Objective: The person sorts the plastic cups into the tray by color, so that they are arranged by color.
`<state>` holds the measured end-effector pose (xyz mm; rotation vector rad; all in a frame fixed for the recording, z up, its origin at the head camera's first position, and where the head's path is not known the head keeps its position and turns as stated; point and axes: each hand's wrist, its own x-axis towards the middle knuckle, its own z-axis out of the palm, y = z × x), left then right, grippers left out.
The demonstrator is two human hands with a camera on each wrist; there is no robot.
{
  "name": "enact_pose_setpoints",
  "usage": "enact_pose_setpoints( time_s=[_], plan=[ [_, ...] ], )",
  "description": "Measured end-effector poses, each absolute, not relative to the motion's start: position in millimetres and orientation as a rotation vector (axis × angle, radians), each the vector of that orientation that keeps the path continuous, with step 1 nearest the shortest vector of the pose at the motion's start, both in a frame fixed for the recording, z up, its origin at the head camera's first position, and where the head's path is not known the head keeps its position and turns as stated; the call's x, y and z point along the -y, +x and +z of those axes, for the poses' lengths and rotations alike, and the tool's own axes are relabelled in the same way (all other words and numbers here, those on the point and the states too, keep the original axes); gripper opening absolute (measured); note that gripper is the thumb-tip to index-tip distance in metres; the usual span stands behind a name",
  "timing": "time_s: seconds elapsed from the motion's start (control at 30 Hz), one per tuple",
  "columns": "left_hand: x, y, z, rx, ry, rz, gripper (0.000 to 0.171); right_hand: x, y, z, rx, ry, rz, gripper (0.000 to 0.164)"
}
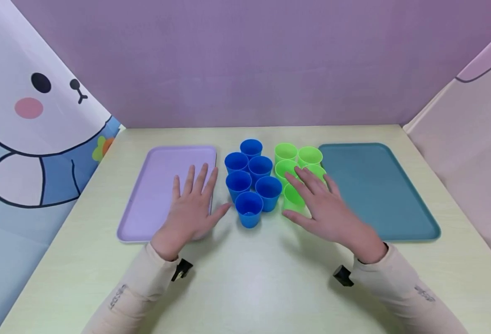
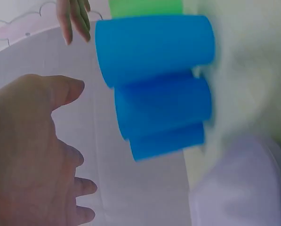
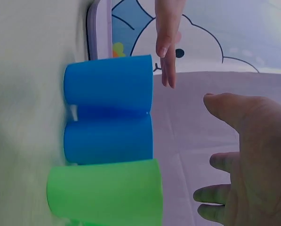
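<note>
Spread fingers and thumb show on my left hand (image 1: 191, 208), which is over the right side of a lilac tray (image 1: 157, 185), its thumb tip close to the front blue cup (image 1: 249, 213). Several blue cups stand upright with open tops in a tight group between the hands. To their right is a group of several green cups (image 1: 285, 152). My right hand (image 1: 326, 211) hovers over the front of that group with fingers extended, hiding part of it. Neither hand holds anything. In both wrist views the hands are level with or above the cup rims.
A teal tray (image 1: 379, 185) lies to the right of the green cups, its left part behind my right hand. All of this is on a pale wooden table (image 1: 245, 287). A purple backdrop (image 1: 245, 65) rises behind the table, with a cartoon-printed cloth (image 1: 15, 176) at left.
</note>
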<state>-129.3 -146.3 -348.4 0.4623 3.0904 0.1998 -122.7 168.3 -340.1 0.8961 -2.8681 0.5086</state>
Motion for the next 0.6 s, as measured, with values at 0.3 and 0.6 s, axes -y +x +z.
enact_pose_setpoints(
  time_s=[0.3,0.6],
  plan=[
    [192.5,-122.5,-358.8,-3.144,0.392,0.303,0.089,-149.3,-118.9,-341.7,2.749,0.979,0.746,0.078],
    [246.1,-106.2,-372.1,-3.195,0.237,0.518,0.095,-132.5,-110.1,-343.3,2.722,0.958,1.061,0.078]
  ],
)
